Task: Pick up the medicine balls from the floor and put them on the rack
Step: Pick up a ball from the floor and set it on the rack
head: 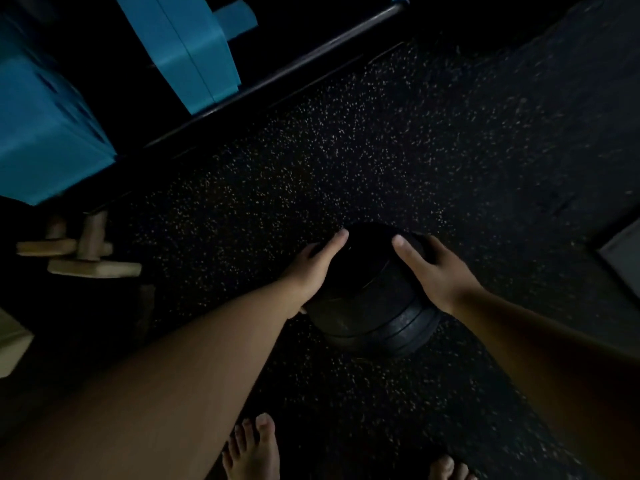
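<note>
Dark rubber floor (381, 133), pale-flecked, fills most of my view; the light is poor. Upper left: blue boxes (45, 133) behind a dark metal rail (277, 74) that runs diagonally. One box has slots in its side; I cannot see into either, so contents unknown.

Both bare forearms reach in from the lower edge. Black ball (367, 285) sits low at centre between the hands, over the floor. I cannot tell whether it touches the floor. Ribbed bands show on its near lower side.

Left hand (310, 268) grasps the ball's left flank, thumb laid over the top, fingers out of sight round the far side. Right hand (440, 275) grasps the right flank, thumb up on top, fingers curved round the side.

Left edge: wooden handles (86, 254) on flat bases, on the floor below the boxes, well apart from the ball. Bottom edge: bare feet (252, 448), toes toward the ball.
</note>
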`<state>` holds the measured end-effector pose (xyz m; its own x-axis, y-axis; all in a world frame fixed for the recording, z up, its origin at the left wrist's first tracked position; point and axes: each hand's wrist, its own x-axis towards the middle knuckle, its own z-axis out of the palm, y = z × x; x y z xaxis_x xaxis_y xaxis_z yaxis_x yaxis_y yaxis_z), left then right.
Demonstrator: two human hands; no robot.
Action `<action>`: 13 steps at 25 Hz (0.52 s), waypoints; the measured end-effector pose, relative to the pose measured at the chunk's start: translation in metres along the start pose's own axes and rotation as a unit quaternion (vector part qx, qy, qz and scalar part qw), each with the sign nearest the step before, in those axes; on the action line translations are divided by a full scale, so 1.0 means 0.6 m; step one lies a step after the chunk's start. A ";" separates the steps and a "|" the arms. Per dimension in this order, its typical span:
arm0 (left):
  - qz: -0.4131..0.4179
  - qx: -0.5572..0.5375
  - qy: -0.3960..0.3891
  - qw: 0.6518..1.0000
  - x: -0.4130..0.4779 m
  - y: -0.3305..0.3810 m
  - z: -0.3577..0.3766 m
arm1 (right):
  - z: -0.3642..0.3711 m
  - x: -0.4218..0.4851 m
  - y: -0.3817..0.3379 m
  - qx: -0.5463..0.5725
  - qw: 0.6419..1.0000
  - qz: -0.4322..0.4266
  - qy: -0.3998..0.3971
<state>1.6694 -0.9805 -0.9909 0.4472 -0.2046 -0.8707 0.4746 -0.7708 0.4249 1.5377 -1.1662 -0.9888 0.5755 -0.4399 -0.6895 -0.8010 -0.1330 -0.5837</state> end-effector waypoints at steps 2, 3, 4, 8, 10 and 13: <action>-0.020 -0.049 -0.013 0.999 -0.007 0.002 0.010 | 0.007 -0.005 -0.002 0.053 0.999 0.012 0.002; -0.019 -0.057 -0.008 0.998 -0.010 0.007 0.013 | 0.008 -0.007 -0.003 0.075 0.997 0.018 0.011; -0.013 -0.056 0.000 0.998 -0.013 0.011 0.014 | 0.008 -0.011 -0.004 0.094 0.995 0.023 0.022; 0.050 -0.052 0.039 0.997 -0.060 0.050 -0.004 | -0.020 -0.042 -0.045 0.128 0.990 -0.009 0.054; 0.080 -0.061 0.056 0.993 -0.112 0.095 -0.036 | -0.058 -0.071 -0.105 0.133 0.988 -0.042 0.065; 0.134 -0.077 0.076 0.985 -0.217 0.196 -0.101 | -0.141 -0.130 -0.238 0.126 0.984 -0.099 0.072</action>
<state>1.7130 -1.0077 -0.8124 0.6743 -0.2864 -0.6806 0.4288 -0.5986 0.6767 1.5932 -1.1880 -0.8157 0.6720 -0.5511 -0.4947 -0.5988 -0.0113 -0.8008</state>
